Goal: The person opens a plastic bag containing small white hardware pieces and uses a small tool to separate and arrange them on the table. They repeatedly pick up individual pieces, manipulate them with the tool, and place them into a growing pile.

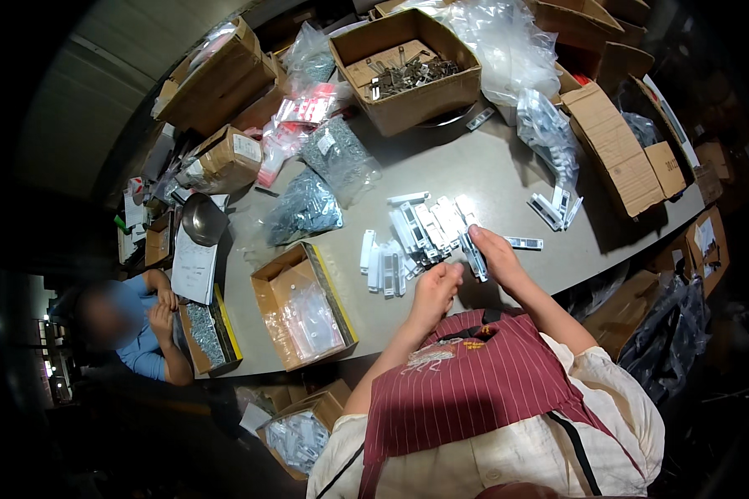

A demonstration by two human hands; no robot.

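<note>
My right hand (494,253) grips a narrow grey-and-white rectangular part (474,259), with its thumb and fingers along the upper end. Just left of it, my left hand (438,289) is closed with curled fingers. Whether it pinches anything small cannot be made out. Beyond both hands lies a heap of similar long white parts (429,224) on the grey table (441,170). A looser cluster of white strips (383,268) is to the left of my left hand. One more strip (524,243) lies flat to the right of my right hand.
An open carton of metal pieces (399,116) stands at the back. Bags of small hardware (338,156) lie left of it. A carton holding clear plastic bags (341,312) sits near my left arm. Across the left corner a person in blue (154,333) works beside a screw box (210,337).
</note>
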